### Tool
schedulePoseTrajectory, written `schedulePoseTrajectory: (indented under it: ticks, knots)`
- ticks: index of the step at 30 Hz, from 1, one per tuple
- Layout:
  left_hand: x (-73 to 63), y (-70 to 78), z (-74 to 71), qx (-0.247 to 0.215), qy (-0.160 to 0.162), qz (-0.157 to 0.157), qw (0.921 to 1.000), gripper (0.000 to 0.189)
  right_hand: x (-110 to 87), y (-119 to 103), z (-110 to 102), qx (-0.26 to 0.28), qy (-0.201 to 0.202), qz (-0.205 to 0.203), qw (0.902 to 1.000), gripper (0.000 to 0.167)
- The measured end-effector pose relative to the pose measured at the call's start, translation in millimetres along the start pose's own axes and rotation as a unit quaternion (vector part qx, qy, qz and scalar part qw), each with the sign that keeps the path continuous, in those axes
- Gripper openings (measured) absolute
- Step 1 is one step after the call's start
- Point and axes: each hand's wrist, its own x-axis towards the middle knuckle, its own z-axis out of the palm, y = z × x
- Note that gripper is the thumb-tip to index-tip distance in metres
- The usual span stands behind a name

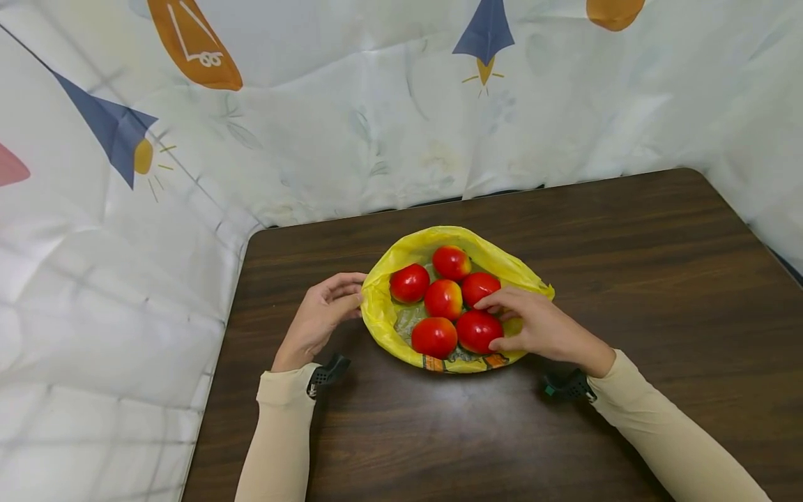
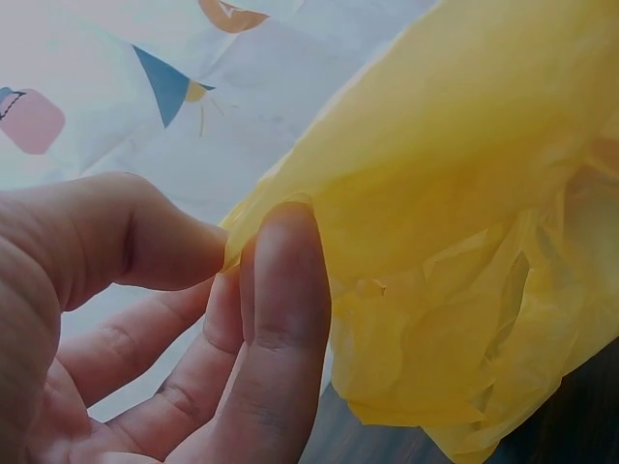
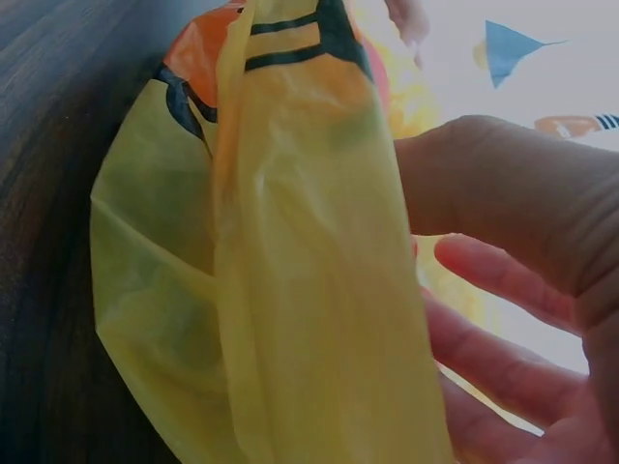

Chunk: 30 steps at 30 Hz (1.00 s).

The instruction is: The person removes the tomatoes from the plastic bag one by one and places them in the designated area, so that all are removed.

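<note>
A yellow plastic bag [image 1: 384, 322] lies wide open on the table, its rim spread into an oval. Several glossy red apples with yellowish patches lie inside, such as the middle apple [image 1: 442, 300]. My left hand [image 1: 318, 317] pinches the bag's left rim between thumb and fingers; the left wrist view shows the thin yellow film [image 2: 416, 213] at the fingertips. Reaching over the right rim, my right hand [image 1: 542, 324] has thumb and fingers around the lower right apple [image 1: 479, 331]. In the right wrist view the bag's side [image 3: 319, 271] hides the fingertips and most of the fruit.
The dark wood table [image 1: 627, 279] extends around the bag, with its far edge behind. A white printed curtain [image 1: 314, 125] hangs behind and to the left. Each wrist wears a dark strap device, such as the left wrist device [image 1: 327, 371].
</note>
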Motion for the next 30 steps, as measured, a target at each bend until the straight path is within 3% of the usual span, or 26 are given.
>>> schedulePoseTrajectory:
  ticks: [16,30]
  knots:
    - [-0.3,-1.6,0.1,-0.004,-0.012,0.007,0.9999,0.039,0.9,-0.2,7.6,-0.026,0.004,0.006,0.9996,0.059]
    - [-1.5,-0.5,0.9,-0.004,-0.014,0.009,0.9999,0.04,1.2,2.4,8.2,0.033,-0.021,0.025,0.9989,0.064]
